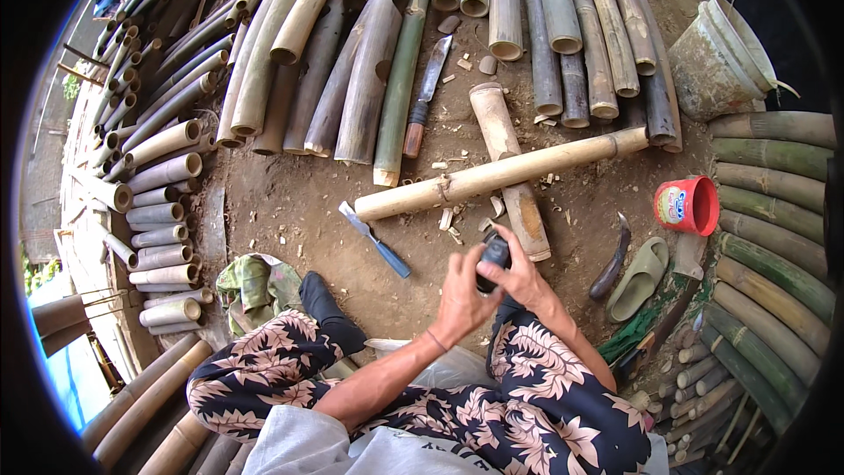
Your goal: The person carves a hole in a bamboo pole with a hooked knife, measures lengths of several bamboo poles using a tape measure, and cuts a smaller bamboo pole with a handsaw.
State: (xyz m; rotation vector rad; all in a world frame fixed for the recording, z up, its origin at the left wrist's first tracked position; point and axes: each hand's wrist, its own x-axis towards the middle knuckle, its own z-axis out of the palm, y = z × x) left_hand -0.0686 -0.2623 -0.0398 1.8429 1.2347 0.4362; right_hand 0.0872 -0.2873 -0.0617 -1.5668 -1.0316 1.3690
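Note:
My left hand (pixel 463 292) and my right hand (pixel 520 280) come together above my lap. Both are closed around a small black blocky object (pixel 495 257), whose exact kind I cannot make out; the fingers are partly blurred. In front of them, a pale bamboo pole (pixel 527 169) lies across a thicker, shaved bamboo piece (pixel 525 215) on the ground. A chisel (pixel 378 242) with a blue handle rests left of my hands, close to the pole's left end. Farther off lies a large knife (pixel 425 98) with a wooden handle.
Cut bamboo poles (pixel 378 62) fill the far side, with more stacked left (pixel 163 211) and right (pixel 774 237). At right are a red tub (pixel 701 205), a green sandal (pixel 639 280), a curved dark blade (pixel 613 259) and a dirty bucket (pixel 716 62). Camouflage cloth (pixel 258 286) lies at left.

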